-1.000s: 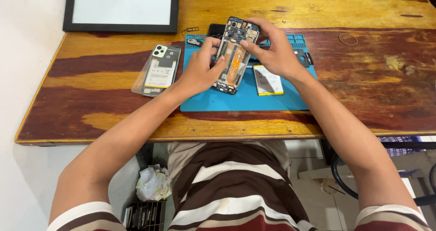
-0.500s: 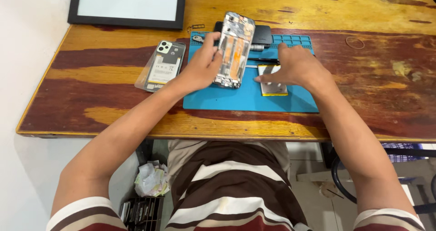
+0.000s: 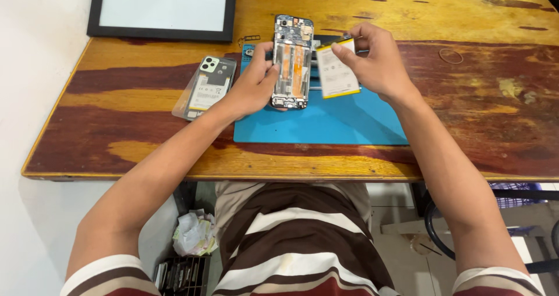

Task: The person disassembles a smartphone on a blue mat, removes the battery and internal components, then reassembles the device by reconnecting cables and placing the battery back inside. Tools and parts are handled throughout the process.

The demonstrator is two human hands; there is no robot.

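Observation:
My left hand (image 3: pixel 251 87) grips an opened phone body (image 3: pixel 291 60) by its left edge, holding it upright above the blue work mat (image 3: pixel 326 124); its inner boards and orange flex cables face me. My right hand (image 3: pixel 375 63) holds a flat white battery with a yellow edge (image 3: pixel 336 72) just to the right of the phone, lifted off the mat. The two things are close side by side but apart.
A phone back cover with a camera cutout (image 3: pixel 208 86) lies left of the mat. A black-framed white board (image 3: pixel 163 8) lies at the back left. A thin ring (image 3: pixel 448 55) sits on the wooden table (image 3: pixel 477 110) at the right. Small dark parts lie behind the phone.
My right hand has left the mat with the battery and raised it beside the phone. My left hand still holds the phone, now more upright.

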